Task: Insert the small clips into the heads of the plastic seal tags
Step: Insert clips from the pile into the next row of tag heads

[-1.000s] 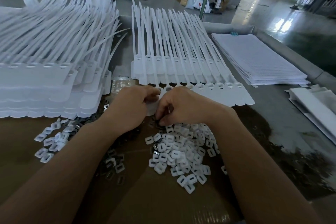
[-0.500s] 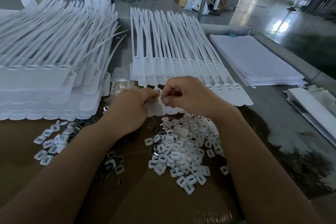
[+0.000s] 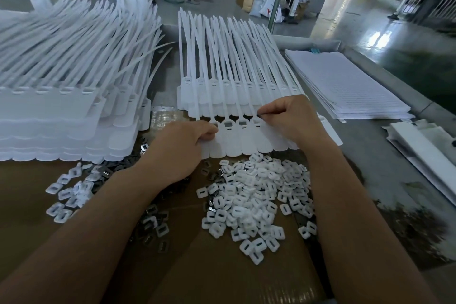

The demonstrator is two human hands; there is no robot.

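Observation:
A strip of joined white seal tags (image 3: 246, 142) lies in front of me, its open heads (image 3: 243, 123) in a row and its long tails pointing away. My left hand (image 3: 180, 150) pinches the strip's left end at the first head. My right hand (image 3: 286, 118) pinches a small dark metal clip (image 3: 259, 114) just above a head further right along the row. A heap of white plastic caps (image 3: 254, 195) with dark metal clips among them lies on the brown cardboard (image 3: 222, 274) between my forearms.
A tall stack of seal tag strips (image 3: 61, 106) fills the left side. More strips (image 3: 234, 86) lie under the front one. A pile of white sheets (image 3: 345, 86) sits at the right. Loose caps and clips (image 3: 71, 192) lie at the left.
My right hand has gone from the heap up and right along the row of heads with a clip. My left hand slid slightly away, holding the strip's left end.

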